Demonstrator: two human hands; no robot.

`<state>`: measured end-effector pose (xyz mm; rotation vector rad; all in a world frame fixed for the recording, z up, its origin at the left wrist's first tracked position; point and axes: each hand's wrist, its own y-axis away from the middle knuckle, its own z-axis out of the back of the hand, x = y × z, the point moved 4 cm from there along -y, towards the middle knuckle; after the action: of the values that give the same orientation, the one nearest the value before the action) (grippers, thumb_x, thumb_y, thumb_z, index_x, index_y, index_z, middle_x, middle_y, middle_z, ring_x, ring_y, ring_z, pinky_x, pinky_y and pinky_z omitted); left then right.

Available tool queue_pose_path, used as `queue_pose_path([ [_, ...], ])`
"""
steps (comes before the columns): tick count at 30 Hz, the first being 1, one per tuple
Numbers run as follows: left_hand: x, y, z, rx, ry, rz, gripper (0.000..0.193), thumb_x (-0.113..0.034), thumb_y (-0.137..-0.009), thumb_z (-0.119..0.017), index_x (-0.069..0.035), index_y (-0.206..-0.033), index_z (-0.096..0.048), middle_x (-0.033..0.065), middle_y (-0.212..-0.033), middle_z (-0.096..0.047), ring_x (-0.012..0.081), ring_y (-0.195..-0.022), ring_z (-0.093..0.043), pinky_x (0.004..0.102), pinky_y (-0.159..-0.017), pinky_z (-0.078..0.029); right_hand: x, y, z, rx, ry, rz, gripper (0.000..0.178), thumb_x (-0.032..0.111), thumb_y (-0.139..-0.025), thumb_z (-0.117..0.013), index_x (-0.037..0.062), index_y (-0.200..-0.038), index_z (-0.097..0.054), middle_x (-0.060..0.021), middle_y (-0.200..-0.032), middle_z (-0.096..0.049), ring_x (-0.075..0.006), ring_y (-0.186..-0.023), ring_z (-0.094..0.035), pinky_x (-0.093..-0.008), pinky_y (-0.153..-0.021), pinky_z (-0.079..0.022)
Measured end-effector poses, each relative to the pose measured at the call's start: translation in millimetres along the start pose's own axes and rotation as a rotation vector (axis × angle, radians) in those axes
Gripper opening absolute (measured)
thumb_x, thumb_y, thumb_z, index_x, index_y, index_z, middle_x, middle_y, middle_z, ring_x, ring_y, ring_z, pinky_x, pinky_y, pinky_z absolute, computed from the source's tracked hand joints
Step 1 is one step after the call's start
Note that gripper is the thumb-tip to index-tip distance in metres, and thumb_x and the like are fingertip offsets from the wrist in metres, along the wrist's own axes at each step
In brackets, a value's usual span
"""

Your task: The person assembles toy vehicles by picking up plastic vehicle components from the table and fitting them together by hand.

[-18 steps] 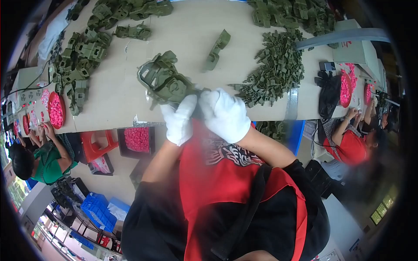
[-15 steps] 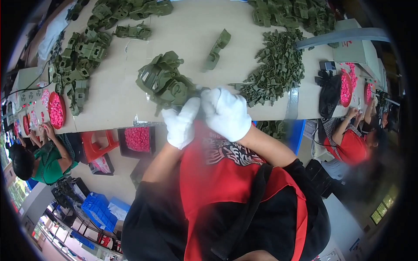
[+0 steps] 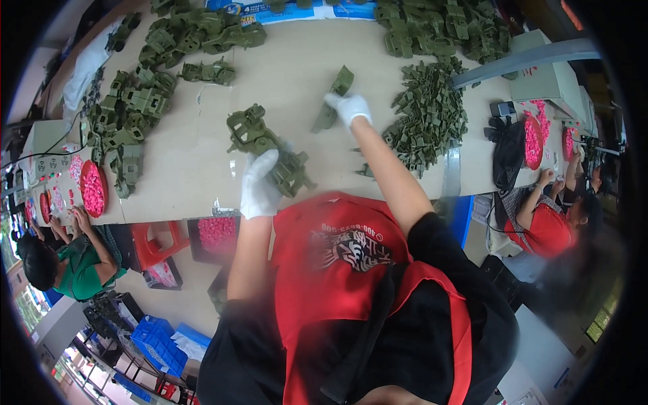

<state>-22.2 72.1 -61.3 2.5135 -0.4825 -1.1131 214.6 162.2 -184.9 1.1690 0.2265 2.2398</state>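
Note:
My left hand (image 3: 260,185), in a white glove, is closed round an olive-green plastic toy vehicle body (image 3: 260,135), tilted above the near part of the table. Its thumb shows at the side; the other fingers are hidden behind the body. Farther off and to the right, my right hand (image 3: 351,108), gloved too, has its fingers on a long, curved olive-green plastic part (image 3: 332,101). That part's far end sticks out beyond the fingers. To the right of this hand spreads a heap of small green plastic pieces (image 3: 428,111).
Larger green plastic parts (image 3: 138,101) are piled along the left, with another pile (image 3: 445,27) at the far right. A grey curved bar (image 3: 526,61) reaches over the table's right side. Co-workers sit at both sides by red trays (image 3: 93,189) of pink pieces.
My right hand has left the vehicle body and reached away to the curved part. The left hand keeps the body, now turned and lying differently in the grip.

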Motion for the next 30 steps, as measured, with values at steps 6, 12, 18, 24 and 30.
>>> queue_pose_path([
  [6,-8.1,12.7,8.1,-0.043,-0.096,-0.092,0.058,-0.016,-0.082,-0.063,-0.005,-0.135,-0.041,0.0102,-0.123,-0.05,0.0253,-0.107,-0.054,0.0421,-0.091,-0.048,62.6,30.4,-41.5,-0.091,0.226,0.065,0.054,0.033,-0.074,-0.072,0.008,-0.119,-0.057,-0.0201,-0.117,-0.059,-0.0342,-0.107,-0.059,-0.0407,-0.091,-0.049],
  [12,-6.9,9.3,20.0,0.008,-0.025,-0.09,0.06,-0.036,-0.088,-0.062,-0.009,-0.137,-0.039,0.0099,-0.122,-0.052,0.0238,-0.104,-0.056,0.0415,-0.088,-0.051,43.9,-5.1,-44.8,0.117,0.387,0.402,0.03,0.028,-0.077,-0.066,0.0088,-0.101,-0.067,-0.0158,-0.109,-0.064,-0.0337,-0.103,-0.06,-0.0425,-0.088,-0.049],
  [18,-12.7,3.7,10.0,0.046,-0.175,-0.186,0.082,-0.055,-0.08,-0.068,-0.007,-0.138,-0.035,0.0069,-0.118,-0.053,0.0192,-0.105,-0.056,0.0385,-0.091,-0.05,117.8,79.1,55.3,0.388,-0.376,0.531,0.033,0.018,-0.08,-0.072,0.0024,-0.109,-0.066,-0.0109,-0.096,-0.069,-0.0158,-0.082,-0.063,-0.0315,-0.077,-0.051],
  [24,-23.2,12.4,-56.0,0.2,-0.058,-0.246,0.095,-0.047,-0.067,-0.083,-0.006,-0.137,-0.034,0.0079,-0.12,-0.053,0.0183,-0.103,-0.057,0.0317,-0.086,-0.05,165.1,160.5,86.0,0.206,0.141,0.89,0.022,0.019,-0.08,-0.067,0.0126,-0.102,-0.067,-0.0111,-0.092,-0.065,-0.0299,-0.081,-0.062,-0.038,-0.076,-0.051],
  [30,-26.4,19.8,-63.6,0.266,0.051,-0.229,0.088,-0.044,-0.064,-0.087,-0.004,-0.13,-0.044,0.0056,-0.11,-0.059,0.016,-0.094,-0.06,0.0274,-0.078,-0.05,169.3,179.1,95.3,0.204,0.194,0.835,0.02,0.019,-0.08,-0.065,0.0119,-0.1,-0.066,-0.0111,-0.093,-0.065,-0.0331,-0.086,-0.062,-0.0393,-0.076,-0.051],
])
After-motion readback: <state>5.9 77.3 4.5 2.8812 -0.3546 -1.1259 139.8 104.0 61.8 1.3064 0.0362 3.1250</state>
